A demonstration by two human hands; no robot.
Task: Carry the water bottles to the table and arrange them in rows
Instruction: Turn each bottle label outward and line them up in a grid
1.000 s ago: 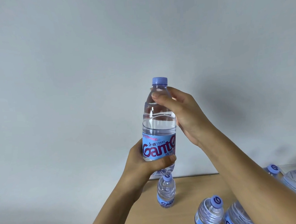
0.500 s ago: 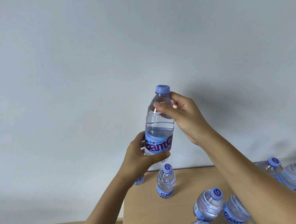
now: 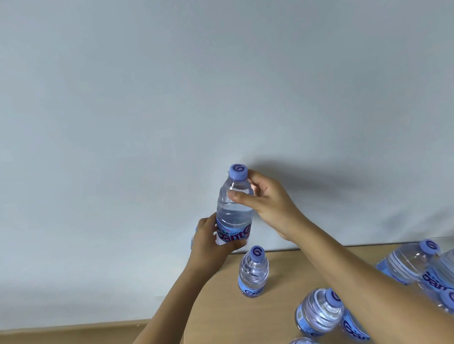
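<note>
Both hands hold one water bottle [image 3: 234, 215] upright above the worktop's [image 3: 225, 335] far left corner: my left hand [image 3: 209, 245] grips it around the label, my right hand [image 3: 265, 204] pinches the neck just under the blue cap [image 3: 237, 171]. One standing bottle [image 3: 254, 276] rests directly below near the far edge; several more bottles [image 3: 319, 312] crowd the right side and near edge.

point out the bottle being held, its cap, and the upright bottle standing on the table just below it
held water bottle [image 3: 234, 215]: head view, on the clear body above the label
held bottle's cap [image 3: 238, 171]: head view, on the cap's top
upright water bottle [image 3: 254, 276]: head view, on its ribbed body
</note>
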